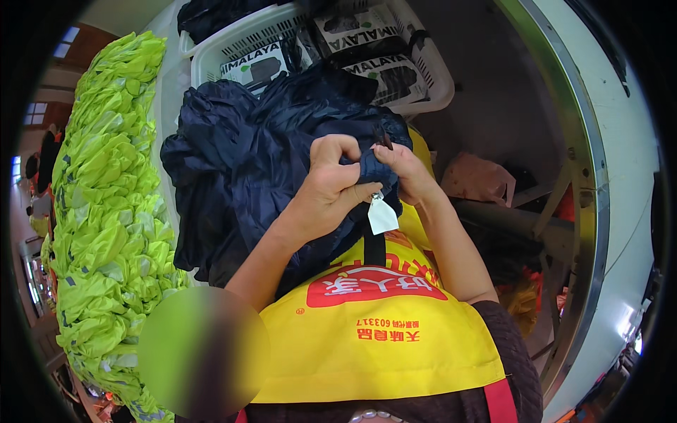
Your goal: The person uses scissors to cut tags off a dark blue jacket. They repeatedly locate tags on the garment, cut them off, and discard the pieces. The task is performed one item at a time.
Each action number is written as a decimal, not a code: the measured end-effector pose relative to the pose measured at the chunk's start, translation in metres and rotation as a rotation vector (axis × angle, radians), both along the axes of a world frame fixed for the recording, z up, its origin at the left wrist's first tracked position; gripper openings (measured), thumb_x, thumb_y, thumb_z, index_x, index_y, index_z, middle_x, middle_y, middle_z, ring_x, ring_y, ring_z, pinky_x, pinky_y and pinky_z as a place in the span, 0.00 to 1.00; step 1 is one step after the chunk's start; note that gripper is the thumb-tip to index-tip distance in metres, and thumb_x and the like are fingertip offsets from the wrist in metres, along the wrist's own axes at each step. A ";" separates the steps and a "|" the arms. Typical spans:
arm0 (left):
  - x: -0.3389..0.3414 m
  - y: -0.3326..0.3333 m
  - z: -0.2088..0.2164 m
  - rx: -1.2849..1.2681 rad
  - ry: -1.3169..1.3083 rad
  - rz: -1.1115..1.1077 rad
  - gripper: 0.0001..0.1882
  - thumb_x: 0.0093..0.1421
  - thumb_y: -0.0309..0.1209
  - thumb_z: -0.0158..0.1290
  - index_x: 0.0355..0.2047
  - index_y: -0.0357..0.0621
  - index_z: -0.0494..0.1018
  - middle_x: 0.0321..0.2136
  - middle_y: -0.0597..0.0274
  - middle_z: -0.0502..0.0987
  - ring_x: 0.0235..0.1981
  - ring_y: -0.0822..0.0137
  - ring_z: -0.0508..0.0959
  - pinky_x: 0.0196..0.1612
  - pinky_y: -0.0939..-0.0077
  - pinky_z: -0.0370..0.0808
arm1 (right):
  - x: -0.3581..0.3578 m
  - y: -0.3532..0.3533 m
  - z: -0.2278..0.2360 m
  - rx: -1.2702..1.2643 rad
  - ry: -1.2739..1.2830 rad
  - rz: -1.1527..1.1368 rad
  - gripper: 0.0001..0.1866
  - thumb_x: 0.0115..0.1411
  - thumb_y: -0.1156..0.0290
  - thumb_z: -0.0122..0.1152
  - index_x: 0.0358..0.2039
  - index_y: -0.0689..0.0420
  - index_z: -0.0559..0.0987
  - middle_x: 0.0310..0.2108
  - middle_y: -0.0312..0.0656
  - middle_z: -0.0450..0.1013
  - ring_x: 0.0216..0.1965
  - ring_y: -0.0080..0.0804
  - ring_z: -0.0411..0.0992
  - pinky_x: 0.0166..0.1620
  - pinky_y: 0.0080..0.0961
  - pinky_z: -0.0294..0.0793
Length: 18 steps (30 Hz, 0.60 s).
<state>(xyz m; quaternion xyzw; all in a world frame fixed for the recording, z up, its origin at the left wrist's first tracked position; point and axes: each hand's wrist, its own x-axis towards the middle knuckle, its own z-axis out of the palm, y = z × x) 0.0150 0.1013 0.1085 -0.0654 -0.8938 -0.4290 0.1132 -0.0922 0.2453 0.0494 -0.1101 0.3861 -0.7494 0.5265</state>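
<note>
A navy blue garment [240, 151] of thin, crinkled fabric lies heaped in front of me and reaches onto my lap. My left hand [326, 185] is closed on a gathered edge of it, thumb and curled fingers pinching the cloth. Close beside it, my right hand [412, 173] is also closed, its fingers at the same bunched edge. From the top of that hand juts a small dark pointed tool [381, 137], whose exact kind I cannot make out. A white tag [383, 215] hangs below the left fingertips.
Beyond the garment stands a white plastic basket [438, 88] holding flat printed packages [384, 77] and dark cloth. Along the left runs a long pile of neon yellow-green garments [106, 190]. A metal-edged table [589, 176] is at the right, with a pinkish bag [478, 178] under it. I wear a yellow apron [381, 359].
</note>
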 end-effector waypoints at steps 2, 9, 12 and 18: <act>-0.004 0.007 -0.004 0.186 0.066 -0.038 0.08 0.53 0.24 0.55 0.34 0.37 0.75 0.41 0.56 0.69 0.49 0.60 0.65 0.54 0.70 0.58 | 0.004 -0.002 -0.001 -0.003 -0.031 -0.008 0.14 0.59 0.61 0.54 0.37 0.59 0.73 0.30 0.33 0.73 0.29 0.18 0.71 0.34 0.13 0.72; -0.009 0.006 -0.018 0.705 -0.045 0.121 0.04 0.54 0.25 0.56 0.30 0.37 0.76 0.29 0.63 0.72 0.35 0.73 0.71 0.38 0.82 0.67 | 0.016 0.001 0.001 -0.230 -0.263 -0.280 0.15 0.55 0.67 0.53 0.42 0.59 0.74 0.29 0.31 0.70 0.20 0.11 0.59 0.19 0.08 0.57; -0.007 0.000 -0.020 0.708 -0.221 0.124 0.03 0.54 0.24 0.55 0.28 0.37 0.75 0.27 0.64 0.71 0.32 0.74 0.71 0.36 0.81 0.67 | 0.003 0.013 0.033 -0.028 0.250 -0.134 0.20 0.53 0.68 0.58 0.46 0.63 0.74 0.23 0.29 0.71 0.20 0.09 0.62 0.23 0.07 0.58; -0.012 0.000 -0.014 0.597 -0.079 -0.001 0.04 0.56 0.23 0.53 0.32 0.35 0.73 0.30 0.65 0.71 0.30 0.76 0.71 0.32 0.83 0.68 | 0.008 0.001 0.033 0.054 0.534 -0.160 0.19 0.49 0.75 0.62 0.43 0.63 0.76 0.41 0.44 0.73 0.38 0.23 0.73 0.41 0.15 0.70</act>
